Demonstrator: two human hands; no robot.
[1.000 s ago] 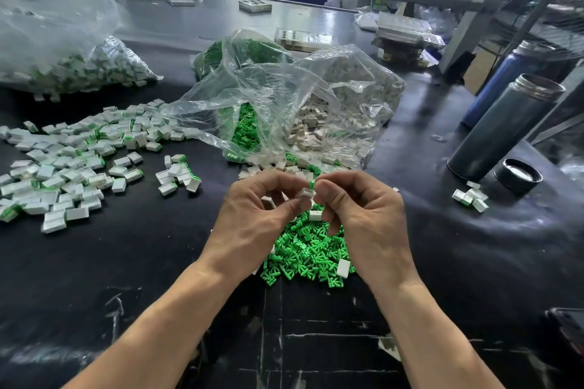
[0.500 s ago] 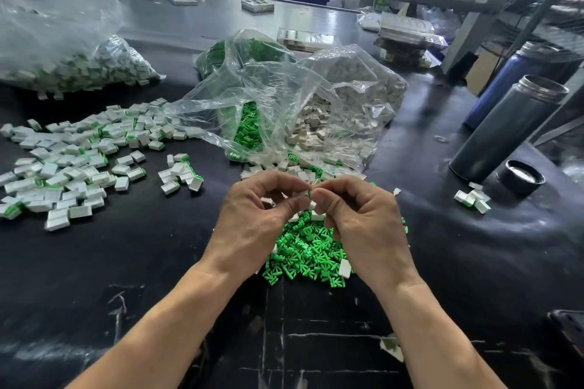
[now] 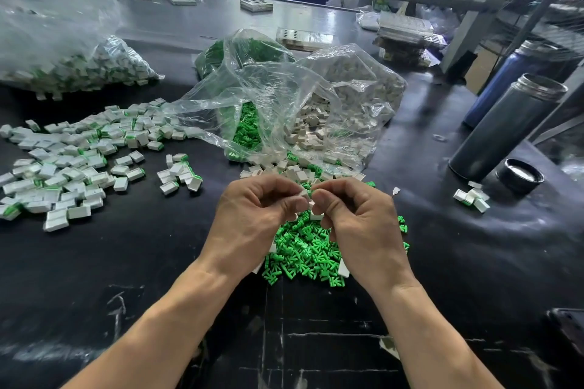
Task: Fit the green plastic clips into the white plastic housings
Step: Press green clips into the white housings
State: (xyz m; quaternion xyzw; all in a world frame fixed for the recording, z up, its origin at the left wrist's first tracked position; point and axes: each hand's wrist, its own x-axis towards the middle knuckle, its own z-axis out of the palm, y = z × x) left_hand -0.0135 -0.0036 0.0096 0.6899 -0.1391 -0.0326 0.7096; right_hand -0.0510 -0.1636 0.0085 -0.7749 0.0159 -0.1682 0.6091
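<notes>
My left hand (image 3: 252,215) pinches a small white housing (image 3: 304,193) between thumb and forefinger. My right hand (image 3: 357,221) meets it fingertip to fingertip and pinches at the same piece; any clip in those fingers is hidden. Under both hands lies a loose pile of green clips (image 3: 303,249) with a few white housings among them. Behind the hands, an open clear bag spills green clips (image 3: 248,131) and white housings (image 3: 313,126) onto the black table.
Many assembled white-and-green pieces (image 3: 72,158) are spread at the left, with a small cluster (image 3: 178,172) nearer. A full bag (image 3: 79,69) lies far left. A dark flask (image 3: 505,129), its cap (image 3: 520,175) and a few pieces (image 3: 472,197) stand at the right.
Both hands stayed together over the green pile. The fingertips closed tighter around the white housing, and less of it shows now.
</notes>
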